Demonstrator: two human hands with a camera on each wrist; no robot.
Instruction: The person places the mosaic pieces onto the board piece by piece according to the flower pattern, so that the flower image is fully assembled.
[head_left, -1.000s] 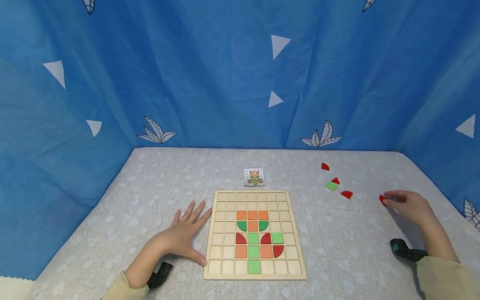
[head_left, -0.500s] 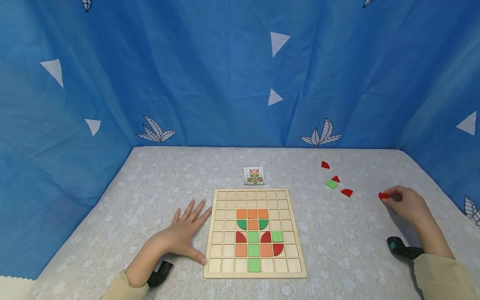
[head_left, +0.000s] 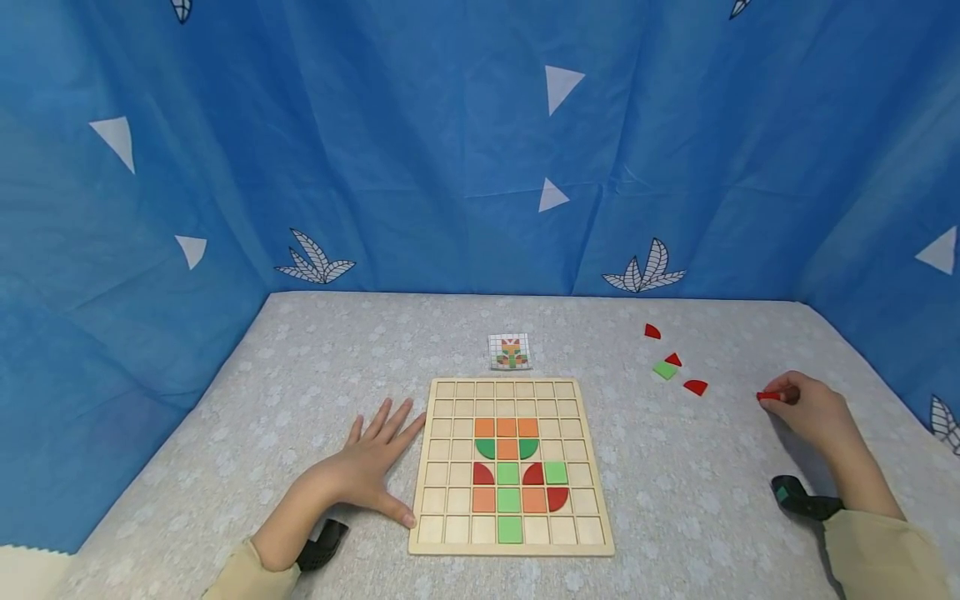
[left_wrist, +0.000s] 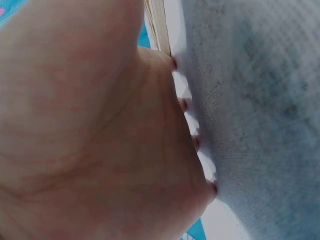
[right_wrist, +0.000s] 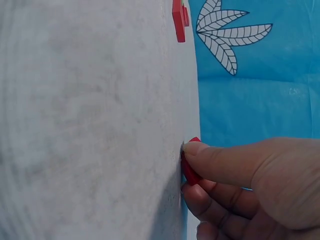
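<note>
My right hand pinches a red tile between thumb and fingertips at the right side of the table. In the right wrist view the thumb lies across this red tile, close over the cloth. At the left, my left hand lies with fingers spread, thumb and index tip at the left edge of the wooden grid board. Orange, green and red tiles fill several cells in the board's middle, among them a light green square in the bottom row. The left wrist view shows mostly the palm.
Behind the board lies a small pattern card. Loose pieces lie back right: a red quarter circle, a red triangle, a light green tile and another red quarter circle. A blue curtain hangs around the table.
The red tile in my right hand has turned, from showing its broad face to nearly edge-on. The right hand has shifted slightly; the left hand stays in place.
</note>
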